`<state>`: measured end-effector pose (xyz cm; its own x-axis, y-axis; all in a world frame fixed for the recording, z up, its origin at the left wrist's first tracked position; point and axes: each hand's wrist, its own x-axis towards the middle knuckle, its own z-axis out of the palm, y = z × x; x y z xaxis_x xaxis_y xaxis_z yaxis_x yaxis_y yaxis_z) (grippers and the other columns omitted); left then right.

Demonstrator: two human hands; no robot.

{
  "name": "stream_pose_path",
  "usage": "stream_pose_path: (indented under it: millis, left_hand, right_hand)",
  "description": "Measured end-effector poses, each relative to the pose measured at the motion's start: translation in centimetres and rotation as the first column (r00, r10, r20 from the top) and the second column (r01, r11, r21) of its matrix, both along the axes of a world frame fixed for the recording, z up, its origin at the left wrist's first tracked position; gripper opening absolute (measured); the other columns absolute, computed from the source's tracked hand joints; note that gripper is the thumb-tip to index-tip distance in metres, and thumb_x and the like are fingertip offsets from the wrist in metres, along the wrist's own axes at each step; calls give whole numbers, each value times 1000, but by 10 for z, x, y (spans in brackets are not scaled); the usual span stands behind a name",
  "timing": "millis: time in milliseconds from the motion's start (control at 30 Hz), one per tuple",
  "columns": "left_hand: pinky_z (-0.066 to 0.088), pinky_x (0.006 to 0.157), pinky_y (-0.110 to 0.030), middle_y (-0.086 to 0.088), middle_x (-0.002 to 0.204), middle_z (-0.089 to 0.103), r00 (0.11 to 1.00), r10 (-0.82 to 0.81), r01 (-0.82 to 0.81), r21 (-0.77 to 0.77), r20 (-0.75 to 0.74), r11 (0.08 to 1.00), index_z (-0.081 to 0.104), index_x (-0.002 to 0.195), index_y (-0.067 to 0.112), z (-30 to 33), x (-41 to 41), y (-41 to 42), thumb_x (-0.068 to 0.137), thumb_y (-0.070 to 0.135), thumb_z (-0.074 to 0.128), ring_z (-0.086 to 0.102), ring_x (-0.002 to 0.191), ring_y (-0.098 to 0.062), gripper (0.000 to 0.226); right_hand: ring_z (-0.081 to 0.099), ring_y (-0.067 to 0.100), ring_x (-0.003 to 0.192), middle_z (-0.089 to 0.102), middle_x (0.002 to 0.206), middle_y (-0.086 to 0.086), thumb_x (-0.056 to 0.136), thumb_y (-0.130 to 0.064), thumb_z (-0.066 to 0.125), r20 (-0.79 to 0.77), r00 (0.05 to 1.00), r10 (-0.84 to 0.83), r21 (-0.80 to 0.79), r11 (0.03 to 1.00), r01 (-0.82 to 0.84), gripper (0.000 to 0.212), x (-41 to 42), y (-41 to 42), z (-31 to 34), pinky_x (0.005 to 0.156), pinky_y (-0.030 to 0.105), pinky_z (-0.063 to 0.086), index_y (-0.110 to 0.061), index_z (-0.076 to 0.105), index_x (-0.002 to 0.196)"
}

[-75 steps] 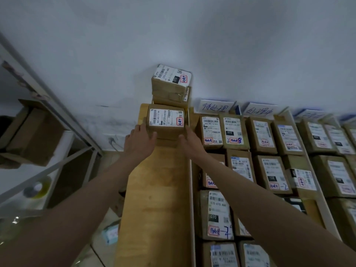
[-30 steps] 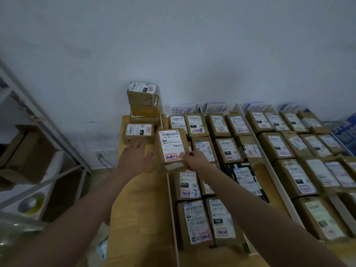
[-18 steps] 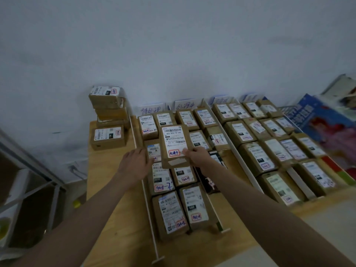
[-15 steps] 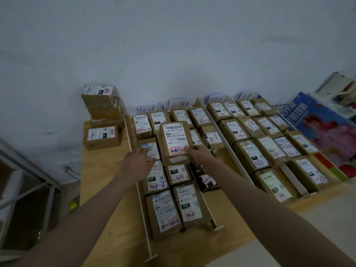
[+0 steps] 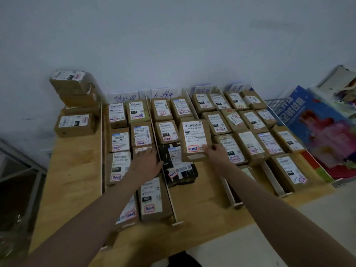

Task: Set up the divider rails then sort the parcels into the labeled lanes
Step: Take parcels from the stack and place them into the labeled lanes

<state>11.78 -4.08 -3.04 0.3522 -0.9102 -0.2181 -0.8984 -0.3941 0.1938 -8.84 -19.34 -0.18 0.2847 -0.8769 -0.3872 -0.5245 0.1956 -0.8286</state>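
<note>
The right hand point(image 5: 214, 154) pinched the near right corner of a brown parcel point(image 5: 194, 140), thumb on the label and the other fingers tucked beneath, so the box was carried tilted with its label facing up, presumably so the red stamp at its lower edge could be read against the lane signs. It hung above the second lane, over the gap between a small labelled box point(image 5: 166, 132) and a dark parcel point(image 5: 178, 165), which looked like the slot it was meant for; the handwritten sign point(image 5: 163, 94) at the head of that lane seemed to carry the same characters as the stamp, though the dim light made that hard to confirm. The left hand point(image 5: 147, 162) lay flat, fingers straight and close together, on the parcels of the first lane right beside the white divider rail point(image 5: 163, 178), probably steadying the row and the rail while the new box went in. A short stack of unsorted parcels point(image 5: 74, 105) waited at the far left corner of the wooden table point(image 5: 75, 180), outside the rails
</note>
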Motion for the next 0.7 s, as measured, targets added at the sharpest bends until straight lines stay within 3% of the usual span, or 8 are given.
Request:
stream_pose_path:
  millis: [100, 200, 333, 500, 700]
  left_hand:
    - [42, 101, -39, -7, 129, 54, 999, 26, -26, 3, -26, 1000, 51, 132, 14, -14, -29, -13, 99, 50, 41, 55, 113, -24, 49]
    - [39, 105, -38, -6, 135, 50, 999, 36, -35, 20, -31, 999, 46, 140, 13, -25, -52, -27, 99, 48, 43, 52, 119, -23, 54]
    - [41, 100, -34, -4, 133, 52, 997, 63, -63, 22, -35, 998, 49, 135, 14, -42, -74, -39, 96, 48, 47, 53, 115, -20, 51]
    - [39, 102, -33, -2, 131, 50, 994, 107, -106, 45, -16, 993, 48, 131, 15, -56, -84, -50, 92, 44, 51, 51, 116, -18, 48]
    - [36, 108, -35, -1, 137, 45, 994, 110, -109, 67, -5, 992, 44, 134, 17, -68, -86, -57, 90, 42, 59, 46, 125, -18, 53]
  right_hand:
    - [67, 21, 103, 71, 109, 5, 97, -30, 60, -50, 999, 10, -51, 999, -12, 31, -33, -20, -15, 91, 39, 56, -7, 64, 117]
    - [66, 19, 100, 70, 106, 3, 97, -27, 61, -54, 998, 24, -40, 999, -26, 26, -55, -36, -30, 84, 30, 54, -6, 64, 112]
    - [66, 18, 94, 70, 104, 7, 98, -25, 60, -96, 994, 45, 6, 999, -45, 27, -68, -50, -55, 72, 22, 51, -4, 65, 114]
    - [68, 22, 98, 70, 107, 9, 97, -26, 61, -153, 981, 122, 67, 991, -113, 29, -74, -64, -88, 85, 35, 57, -3, 64, 114]
    - [65, 24, 100, 66, 110, 11, 97, -37, 58, -254, 944, 213, 108, 976, -191, 38, -66, -81, -117, 89, 41, 56, -4, 61, 114]
